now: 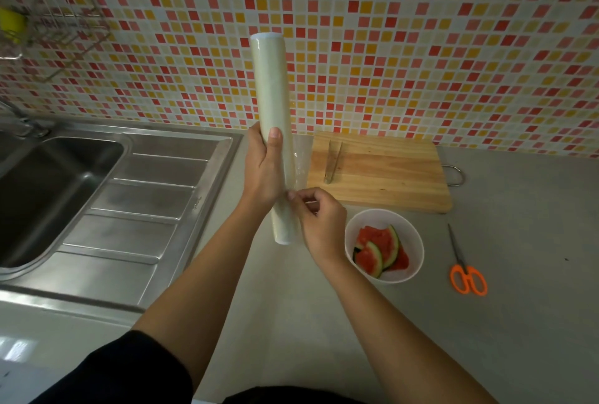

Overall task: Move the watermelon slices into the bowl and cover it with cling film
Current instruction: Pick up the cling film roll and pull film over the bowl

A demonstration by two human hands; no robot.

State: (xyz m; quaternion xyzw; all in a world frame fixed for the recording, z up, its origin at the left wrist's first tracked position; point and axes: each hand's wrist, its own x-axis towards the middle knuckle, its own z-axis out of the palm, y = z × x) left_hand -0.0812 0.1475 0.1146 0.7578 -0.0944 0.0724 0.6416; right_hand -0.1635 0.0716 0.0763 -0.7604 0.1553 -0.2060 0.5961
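Centrally, the left hand (264,170) holds the cling film roll (270,105) upright above the worktop (502,322), fingers wrapped round its lower half. The right hand (319,222) pinches the loose film edge (301,160) between thumb and fingertips, just beside the roll. Watermelon slices (372,248) lie in the white bowl (415,241), near the wooden cutting board (389,173) bearing metal tongs (332,162); orange-handled scissors (466,270) lie right of the bowl.

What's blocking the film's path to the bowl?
Nothing visible. The bowl sits open, slices inside, just right of the roll. The right hand, pinching the film, is beside its left rim; the left hand grips the roll.
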